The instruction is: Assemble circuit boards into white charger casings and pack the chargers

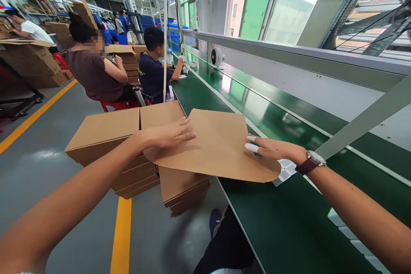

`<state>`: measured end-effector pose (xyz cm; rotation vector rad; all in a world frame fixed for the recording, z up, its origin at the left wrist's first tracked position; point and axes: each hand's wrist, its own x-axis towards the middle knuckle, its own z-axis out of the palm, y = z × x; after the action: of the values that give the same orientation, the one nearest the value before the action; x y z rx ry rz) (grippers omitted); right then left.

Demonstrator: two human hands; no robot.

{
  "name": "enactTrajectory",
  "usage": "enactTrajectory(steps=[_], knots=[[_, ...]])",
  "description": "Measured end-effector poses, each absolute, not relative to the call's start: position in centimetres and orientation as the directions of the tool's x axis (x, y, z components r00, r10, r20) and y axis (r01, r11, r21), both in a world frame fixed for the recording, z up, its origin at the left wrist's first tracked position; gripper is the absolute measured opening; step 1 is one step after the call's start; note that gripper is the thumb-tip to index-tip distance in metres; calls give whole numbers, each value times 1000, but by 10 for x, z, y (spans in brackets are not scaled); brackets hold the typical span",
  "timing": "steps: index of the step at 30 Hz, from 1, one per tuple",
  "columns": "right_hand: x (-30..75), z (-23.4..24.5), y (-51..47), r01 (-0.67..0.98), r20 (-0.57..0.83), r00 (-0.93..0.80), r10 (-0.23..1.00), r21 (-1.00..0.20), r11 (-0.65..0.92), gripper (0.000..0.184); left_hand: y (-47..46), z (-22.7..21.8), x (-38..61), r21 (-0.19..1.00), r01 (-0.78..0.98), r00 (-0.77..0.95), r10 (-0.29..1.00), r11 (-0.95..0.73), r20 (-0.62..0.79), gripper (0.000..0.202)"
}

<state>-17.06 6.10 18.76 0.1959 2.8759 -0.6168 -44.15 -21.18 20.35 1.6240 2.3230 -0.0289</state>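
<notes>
A flat brown cardboard sheet (218, 145) with rounded corners spans from the stacked boxes to the green work surface. My left hand (175, 133) lies on its left part, palm down with the fingers stretched out. On its right edge rests my right hand (272, 147), fingers extended over the cardboard. Two of those fingers wear white covers, and a watch (311, 162) is on that wrist. Partly hidden below the sheet's right corner is a whitish compartmented plastic tray (285, 173).
Stacked cardboard boxes (105, 130) stand left of the green belt table (272, 222). Several pale containers (361, 246) line its lower right. A slanted metal post (366, 115) crosses the right side. A small fan (217, 57) and two seated co-workers are farther along.
</notes>
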Motion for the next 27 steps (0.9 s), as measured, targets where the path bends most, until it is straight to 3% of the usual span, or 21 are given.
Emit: enactTrajectory(steps=[3, 6, 9, 11, 14, 16, 18, 19, 22, 24, 27], knots=[[-170, 185, 60, 166, -238, -969, 64, -440, 883, 67, -215, 190, -436, 147, 884, -396, 878, 444, -267, 99], [-168, 169, 53, 206, -282, -955, 95, -398, 894, 78, -218, 177, -431, 180, 849, -418, 839, 497, -348, 109], [-167, 157, 49, 222, -296, -948, 115, -359, 907, 87, -211, 182, -440, 181, 854, -398, 838, 487, -373, 103], [-165, 160, 47, 178, -245, -965, 88, -373, 911, 81, -207, 193, -450, 208, 855, -393, 855, 476, -338, 98], [-157, 176, 36, 86, -103, -993, 54, -338, 937, 77, -218, 209, -451, 264, 869, -379, 906, 419, -191, 100], [-146, 181, 16, -2, 18, -1000, 4, -291, 957, 79, -238, 214, -433, 288, 891, -375, 927, 352, 25, 97], [-133, 175, -12, -188, 145, -977, -153, -266, 945, 67, -261, 209, -405, 279, 920, -356, 885, 275, 301, 89], [-128, 168, -28, -314, 192, -944, -270, -264, 912, 54, -272, 203, -391, 236, 948, -296, 870, 215, 394, 90], [-121, 138, -70, -558, 173, -830, -530, -267, 786, 36, -293, 178, -367, -16, 990, -126, 917, 142, 379, 85], [-127, 118, -85, -564, 105, -825, -556, -222, 795, 35, -295, 163, -368, -122, 980, -112, 939, 159, 326, 63], [-148, 103, -86, -453, 60, -891, -450, -159, 877, 40, -285, 160, -384, -128, 967, -173, 936, 221, 307, 42]])
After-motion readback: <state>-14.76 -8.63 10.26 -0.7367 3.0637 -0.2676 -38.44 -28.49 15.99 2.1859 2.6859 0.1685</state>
